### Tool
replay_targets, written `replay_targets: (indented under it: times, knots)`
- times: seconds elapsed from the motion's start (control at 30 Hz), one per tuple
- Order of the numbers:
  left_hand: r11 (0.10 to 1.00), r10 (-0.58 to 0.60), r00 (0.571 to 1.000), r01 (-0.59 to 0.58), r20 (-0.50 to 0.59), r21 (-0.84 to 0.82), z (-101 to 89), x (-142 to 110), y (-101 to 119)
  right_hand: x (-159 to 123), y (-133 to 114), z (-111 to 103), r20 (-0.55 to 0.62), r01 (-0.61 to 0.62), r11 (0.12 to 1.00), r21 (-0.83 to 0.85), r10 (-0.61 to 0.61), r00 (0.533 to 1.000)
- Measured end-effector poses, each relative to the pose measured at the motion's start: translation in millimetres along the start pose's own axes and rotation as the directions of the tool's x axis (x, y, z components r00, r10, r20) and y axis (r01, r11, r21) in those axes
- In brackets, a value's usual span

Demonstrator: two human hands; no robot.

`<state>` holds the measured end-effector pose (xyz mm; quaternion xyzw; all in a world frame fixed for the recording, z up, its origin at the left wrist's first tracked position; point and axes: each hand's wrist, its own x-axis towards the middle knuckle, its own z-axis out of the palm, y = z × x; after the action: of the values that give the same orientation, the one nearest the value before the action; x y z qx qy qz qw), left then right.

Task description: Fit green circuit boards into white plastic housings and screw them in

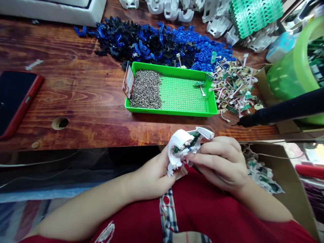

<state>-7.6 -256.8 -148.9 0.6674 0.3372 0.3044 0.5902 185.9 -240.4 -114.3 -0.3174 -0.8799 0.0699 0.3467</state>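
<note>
Just off the table's front edge, my left hand (159, 175) is closed around a white plastic housing (180, 139) with curved arms. A green circuit board (194, 137) shows inside the housing. My right hand (222, 162) is closed at the housing's right side, its fingertips pressed to the lower inner part, where a bit of red wire (185, 158) shows. Whether those fingertips pinch the wire or a small part is hidden. Beyond both hands, on the table, sits a green tray (172, 112) with a heap of small screws (145, 89) at its left end.
Blue and black plastic clips (141, 40) lie piled behind the tray, with small wired boards (235, 84) to its right. A dark screwdriver-like tool (278, 111) juts in from the right, by a green bucket (286, 76). A phone (17, 101) lies left. A cardboard box (288, 175) stands below right.
</note>
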Motion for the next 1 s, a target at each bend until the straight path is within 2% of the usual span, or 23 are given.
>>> replay_targets:
  times: [0.17, 0.23, 0.37, 0.47, 0.63, 0.67, 0.7, 0.73, 0.77, 0.8, 0.83, 0.87, 0.9, 0.93, 1.0]
  knots:
    - [0.998, -0.023, 0.998, 0.019, 0.06, 0.068, -2.6, -2, -2, 0, -4, -4, 0.036, -0.021, 1.0, -0.003, 0.022, 0.999]
    - [0.991, 0.006, 0.998, -0.015, 0.07, 0.134, -4.4, -3, -4, 2, -5, -6, 0.061, -0.027, 1.0, -0.003, 0.027, 0.998]
    - [0.961, 0.096, 0.994, -0.105, 0.047, 0.255, -7.8, -3, -5, 7, -9, -7, 0.151, -0.102, 0.995, -0.017, 0.103, 0.983]
    - [0.95, 0.084, 0.996, -0.09, 0.033, 0.298, -10.5, -3, -2, 9, -8, -7, 0.178, -0.153, 0.988, -0.018, 0.154, 0.972]
    - [0.956, 0.02, 0.995, -0.047, 0.096, 0.291, -13.5, -7, -1, -2, -4, -1, 0.043, -0.048, 0.997, 0.063, 0.046, 0.998]
    - [0.957, 0.0, 0.997, -0.024, 0.082, 0.289, -13.4, -8, -2, -6, -3, 2, -0.037, -0.062, 0.994, 0.093, 0.065, 0.997]
    - [0.957, -0.016, 0.998, -0.002, 0.06, 0.289, -13.2, -9, -3, -9, -2, 6, -0.134, -0.115, 0.983, 0.14, 0.134, 0.982]
    - [0.958, -0.025, 0.999, 0.013, 0.04, 0.287, -12.7, -9, -3, -13, -1, 9, -0.219, -0.198, 0.954, 0.224, 0.247, 0.944]
    - [0.96, -0.021, 1.0, 0.013, 0.024, 0.281, -12.2, -9, -3, -16, 0, 13, -0.245, -0.287, 0.894, 0.344, 0.381, 0.892]
    - [0.963, -0.007, 1.0, 0.002, 0.017, 0.27, -11.6, -9, -2, -18, 1, 17, -0.186, -0.369, 0.794, 0.484, 0.505, 0.843]
    - [0.966, 0.007, 1.0, -0.01, 0.015, 0.257, -11.0, -8, -1, -19, 1, 20, -0.044, -0.446, 0.653, 0.612, 0.591, 0.805]
    - [0.97, 0.015, 1.0, -0.02, 0.021, 0.244, -10.5, -8, 1, -20, 1, 22, 0.14, -0.514, 0.498, 0.699, 0.609, 0.781]
    - [0.972, 0.022, 0.999, -0.028, 0.026, 0.232, -10.0, -7, 2, -20, 1, 23, 0.306, -0.567, 0.363, 0.739, 0.569, 0.763]
    - [0.974, 0.026, 0.999, -0.033, 0.033, 0.224, -9.8, -6, 4, -19, 1, 24, 0.416, -0.602, 0.269, 0.752, 0.515, 0.75]
    - [0.975, 0.044, 0.997, -0.055, 0.057, 0.214, -9.8, -4, 5, -15, -1, 23, 0.498, -0.633, 0.178, 0.753, 0.474, 0.726]
